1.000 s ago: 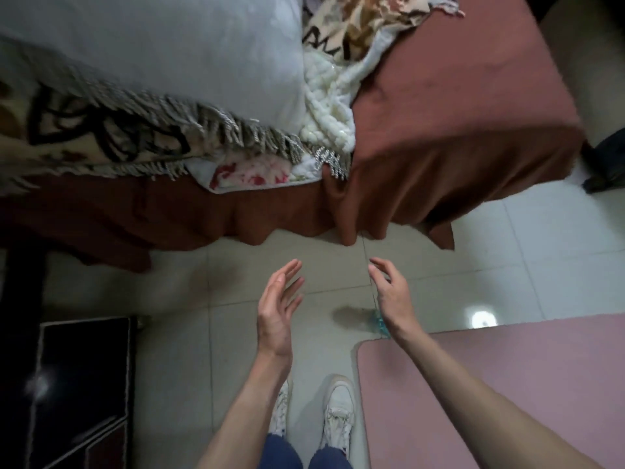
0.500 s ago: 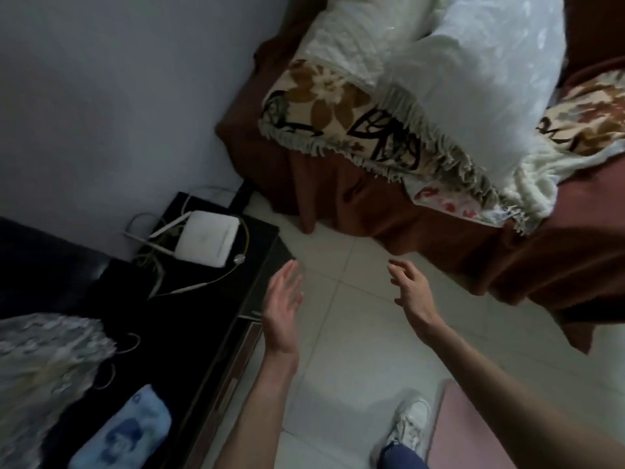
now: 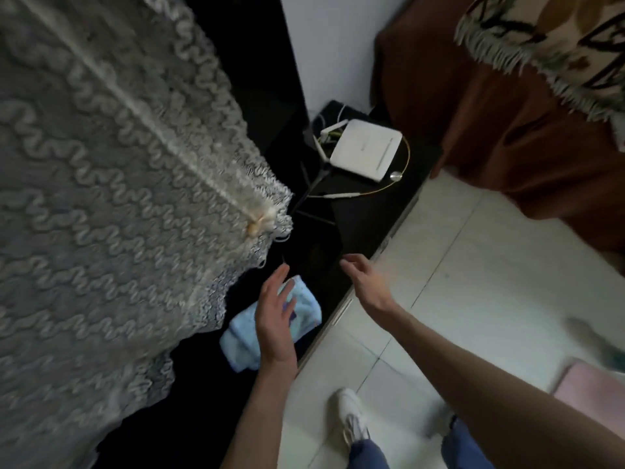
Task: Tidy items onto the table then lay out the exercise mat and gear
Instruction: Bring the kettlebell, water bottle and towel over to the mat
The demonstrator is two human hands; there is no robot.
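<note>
**Hands spread above the dark table's edge**

Left hand (image 3: 274, 322) hovers, fingers apart and empty, over a blue towel (image 3: 306, 309) on the black table (image 3: 365, 225). Right hand (image 3: 367, 282) — also spread, holding nothing — hangs at the table's rim, bare tile floor (image 3: 490, 282) to its right. Beyond them lies a white router (image 3: 367, 148) with cables; a lace cloth (image 3: 118, 198) crowds the left. Pink mat (image 3: 595, 387) corner lies far right.

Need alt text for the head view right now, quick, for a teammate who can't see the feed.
Both hands are open and empty: left hand above a folded light blue towel on a black cabinet, right hand at its edge. A white router sits farther back.
</note>
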